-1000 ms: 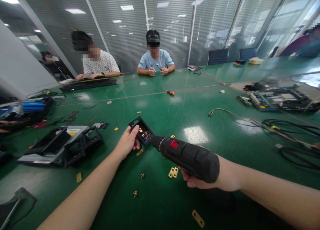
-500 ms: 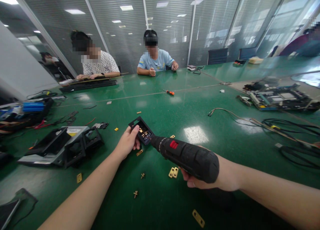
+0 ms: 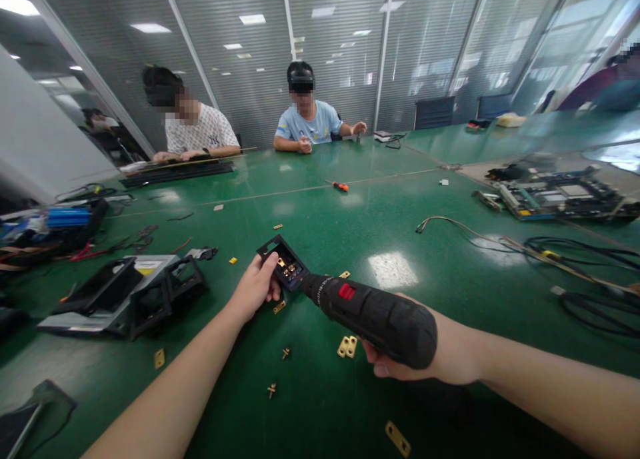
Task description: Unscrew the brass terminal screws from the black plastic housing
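My left hand [image 3: 260,280] grips a small black box-like housing [image 3: 296,256] by its left side, thumb over the rim. Brass-coloured parts show inside the housing. My right hand [image 3: 395,359] is wrapped round the handle of a black cordless drill [image 3: 375,312] with a red switch on top. The drill's nose meets the housing's near right edge; its tip is too small to make out. Around them on the table lie a pair of brass plates [image 3: 347,346], a single brass plate [image 3: 397,439], and two brass screws, one [image 3: 285,353] above the other [image 3: 271,390].
Black and grey casings [image 3: 110,292] lie at the left. An orange screwdriver [image 3: 341,186] rests further off on the green table [image 3: 320,212]. Cables [image 3: 580,266] and a circuit board [image 3: 565,196] are at the right. Two people [image 3: 313,120] [image 3: 200,126] sit across the table.
My hands, the drill and the housing stay almost in place. Across the table, the person in light blue has moved one hand outward to the right.
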Demonstrator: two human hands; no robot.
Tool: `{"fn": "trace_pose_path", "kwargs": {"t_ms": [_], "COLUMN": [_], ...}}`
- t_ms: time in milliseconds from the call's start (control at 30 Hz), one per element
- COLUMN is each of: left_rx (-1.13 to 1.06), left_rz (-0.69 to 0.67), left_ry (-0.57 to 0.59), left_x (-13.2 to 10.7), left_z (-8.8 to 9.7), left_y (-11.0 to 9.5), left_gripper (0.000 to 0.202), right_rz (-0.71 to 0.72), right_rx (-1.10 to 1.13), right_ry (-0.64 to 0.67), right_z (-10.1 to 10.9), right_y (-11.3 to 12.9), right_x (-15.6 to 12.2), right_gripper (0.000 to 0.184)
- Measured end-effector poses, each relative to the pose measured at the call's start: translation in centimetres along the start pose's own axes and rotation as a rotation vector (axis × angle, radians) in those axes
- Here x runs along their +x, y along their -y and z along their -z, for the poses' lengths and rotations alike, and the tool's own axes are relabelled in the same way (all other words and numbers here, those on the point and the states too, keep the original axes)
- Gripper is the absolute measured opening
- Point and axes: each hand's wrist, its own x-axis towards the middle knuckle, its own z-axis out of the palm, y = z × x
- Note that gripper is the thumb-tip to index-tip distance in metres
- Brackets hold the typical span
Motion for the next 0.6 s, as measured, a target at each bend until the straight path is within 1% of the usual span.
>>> {"fn": "trace_pose_path", "kwargs": {"t_ms": [100, 367, 467, 533, 600], "left_rx": [-0.004, -0.010, -0.022, -0.024, -0.019], "left_rz": [0.004, -0.005, 0.006, 0.007, 0.005], "left_ry": [-0.002, 0.004, -0.002, -0.005, -0.002], "left_x": [0.03, -0.09, 0.02, 0.11, 0.17], "left_z": [0.05, 0.02, 0.04, 0.09, 0.11], "left_y": [0.02, -0.15, 0.01, 0.12, 0.15], "left_gripper": [0.048, 0.048, 0.048, 0.048, 0.047], "right_rz": [-0.008, -0.001, 0.005, 0.005, 0.001], "right_rx": [0.004, -0.004, 0.003, 0.004, -0.004], "right_ry": [0.000, -0.006, -0.004, 0.001, 0.002], "right_z": [-0.03, 0.03, 0.07, 0.07, 0.06], "right_y": [0.01, 0.16, 0.21, 0.23, 0.20], "right_x": [-0.03, -0.07, -0.05, -0.03, -0.04], "right_gripper": [0.038, 0.035, 0.038, 0.036, 0.029]}}
